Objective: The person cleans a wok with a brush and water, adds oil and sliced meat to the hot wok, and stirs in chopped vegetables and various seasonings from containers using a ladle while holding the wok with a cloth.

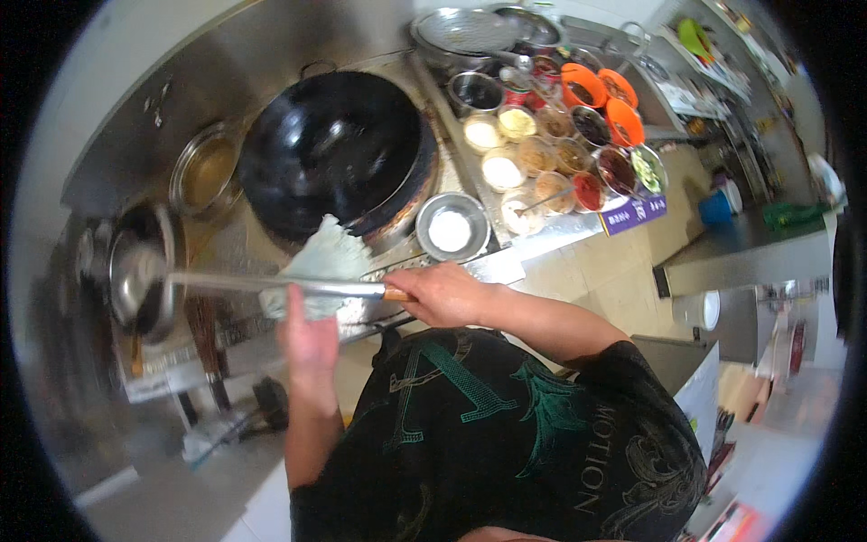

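Observation:
A long metal-shafted utensil with a wooden handle (398, 293), likely a ladle, lies level across the front of the stove; its far end is blurred at the left. My right hand (443, 295) is closed round its handle. Below the shaft, my left hand (310, 335) has its thumb raised against the metal and holds a pale, crumpled cloth (325, 254), which spreads above and below the shaft. Just beyond the cloth sits a large black wok (332, 149), dark and shiny inside. A small steel bowl (452, 227) with something white in it stands right of the wok.
Several seasoning tubs (535, 156) and orange bowls (582, 85) crowd the right counter, near a steel pot with a strainer (464, 34). Left of the wok are a pot of brownish liquid (206, 169) and a metal pan (141, 288). A bamboo brush (203, 325) hangs at the front edge.

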The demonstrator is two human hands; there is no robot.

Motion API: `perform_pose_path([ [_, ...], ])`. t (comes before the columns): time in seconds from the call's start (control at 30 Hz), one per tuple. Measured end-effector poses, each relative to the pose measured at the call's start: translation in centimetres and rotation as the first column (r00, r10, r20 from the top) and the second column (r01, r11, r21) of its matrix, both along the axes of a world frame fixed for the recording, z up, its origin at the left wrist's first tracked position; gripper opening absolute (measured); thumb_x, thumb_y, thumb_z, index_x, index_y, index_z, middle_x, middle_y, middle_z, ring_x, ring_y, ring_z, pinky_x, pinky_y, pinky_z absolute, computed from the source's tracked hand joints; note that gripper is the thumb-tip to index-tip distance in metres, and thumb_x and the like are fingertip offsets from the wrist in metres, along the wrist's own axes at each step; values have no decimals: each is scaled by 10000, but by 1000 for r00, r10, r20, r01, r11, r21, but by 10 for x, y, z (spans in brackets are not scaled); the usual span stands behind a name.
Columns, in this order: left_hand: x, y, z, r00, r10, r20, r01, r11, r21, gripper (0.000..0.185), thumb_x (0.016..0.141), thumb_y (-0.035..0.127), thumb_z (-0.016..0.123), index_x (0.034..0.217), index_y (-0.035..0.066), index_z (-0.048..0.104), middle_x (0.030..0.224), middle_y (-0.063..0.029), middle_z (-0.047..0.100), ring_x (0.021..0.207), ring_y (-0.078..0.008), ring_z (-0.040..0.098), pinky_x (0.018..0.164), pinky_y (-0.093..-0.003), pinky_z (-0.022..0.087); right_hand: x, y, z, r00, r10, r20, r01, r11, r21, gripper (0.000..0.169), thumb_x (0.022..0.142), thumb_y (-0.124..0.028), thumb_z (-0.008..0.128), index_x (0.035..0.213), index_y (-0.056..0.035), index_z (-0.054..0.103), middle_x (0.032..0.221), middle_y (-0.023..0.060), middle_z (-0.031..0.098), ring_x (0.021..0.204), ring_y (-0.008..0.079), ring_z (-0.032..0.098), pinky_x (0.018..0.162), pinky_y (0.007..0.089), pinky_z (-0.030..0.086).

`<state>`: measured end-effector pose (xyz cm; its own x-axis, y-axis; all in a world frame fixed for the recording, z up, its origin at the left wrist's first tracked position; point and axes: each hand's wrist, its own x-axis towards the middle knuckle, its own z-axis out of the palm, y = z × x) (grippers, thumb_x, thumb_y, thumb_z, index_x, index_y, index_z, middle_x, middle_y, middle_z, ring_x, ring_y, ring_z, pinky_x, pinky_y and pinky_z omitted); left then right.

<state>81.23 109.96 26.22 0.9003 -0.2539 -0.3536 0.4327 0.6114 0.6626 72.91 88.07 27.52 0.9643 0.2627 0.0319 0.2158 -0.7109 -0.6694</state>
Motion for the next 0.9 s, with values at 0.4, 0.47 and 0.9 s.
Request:
perform_pose_path([
  [0.4, 6, -56, 12, 994, -17, -110, 16, 1000, -8, 379, 885, 65, 578, 1245, 36, 463, 1204, -99, 537, 1112, -231, 526, 960, -417, 437, -43, -29, 4, 990, -97, -104, 97, 995, -11, 264, 800, -164, 575, 1039, -103, 480, 785, 149, 614, 694, 379, 608, 606, 487, 481],
  [0.47, -11, -68, 11, 983, -156, -100, 159, 987, 26, 369, 897, 101, 577, 1239, 30, 456, 1187, -105, 551, 1094, -235, 544, 959, -443, 433, -37, -18, 4, 987, -147, -65, 148, 989, 10, 248, 814, -168, 573, 1030, -97, 474, 767, 155, 609, 682, 386, 606, 594, 485, 480],
  [0.9, 19, -61, 22, 998, 61, 3, -61, 997, 55, 395, 915, 251, 572, 1247, 58, 480, 1233, -96, 540, 1148, -233, 510, 990, -443, 387, -41, -24, -5, 932, -170, 321, 241, 951, -195, 308, 811, -162, 609, 1093, -71, 527, 675, 87, 583, 596, 284, 620, 473, 404, 494],
])
